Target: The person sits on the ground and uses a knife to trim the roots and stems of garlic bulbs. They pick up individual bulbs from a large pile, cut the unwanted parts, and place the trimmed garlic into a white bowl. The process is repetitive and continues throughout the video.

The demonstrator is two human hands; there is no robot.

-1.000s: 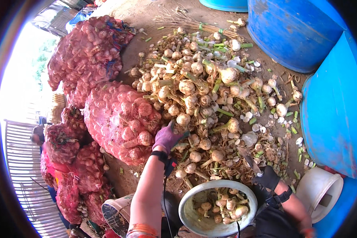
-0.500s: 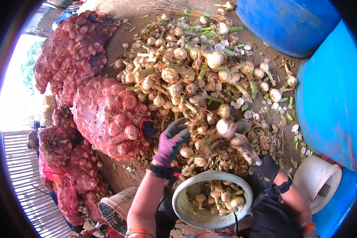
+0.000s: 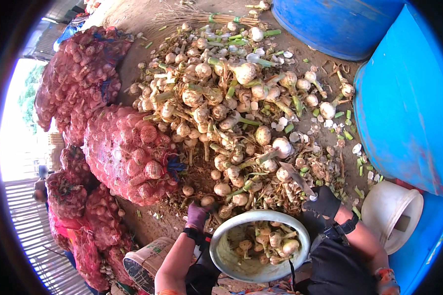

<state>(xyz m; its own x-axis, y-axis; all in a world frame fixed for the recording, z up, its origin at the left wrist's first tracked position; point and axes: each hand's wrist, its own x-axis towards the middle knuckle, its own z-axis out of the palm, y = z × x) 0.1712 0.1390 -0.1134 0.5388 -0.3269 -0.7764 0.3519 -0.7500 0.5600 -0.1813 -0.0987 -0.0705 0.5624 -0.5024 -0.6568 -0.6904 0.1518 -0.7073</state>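
My right hand (image 3: 323, 203), in a dark glove, is closed round the pale handle of a knife (image 3: 299, 180). Its blade points up and left over the near side of a heap of garlic bulbs (image 3: 192, 97), many with stalks. My left hand (image 3: 199, 215), in a purple and dark glove, is low at the heap's near left edge, beside a small garlic bulb (image 3: 207, 201). Its fingers are bunched and partly hidden, so I cannot tell whether they grip that bulb. Between my forearms sits a pale oval basin (image 3: 220, 268) with several trimmed bulbs inside.
Red mesh sacks of garlic (image 3: 128, 155) stand along the left. A dirty bucket (image 3: 150, 263) lies tilted by my left forearm, and a white bucket (image 3: 379, 211) is at right. Blue drums (image 3: 403, 118) line the right side. A twig broom (image 3: 231, 18) lies behind the heap.
My left hand has drawn back from the heap toward me, down to the basin's left side. A bulb that was blurred near the knife now lies still. The view has shifted slightly.
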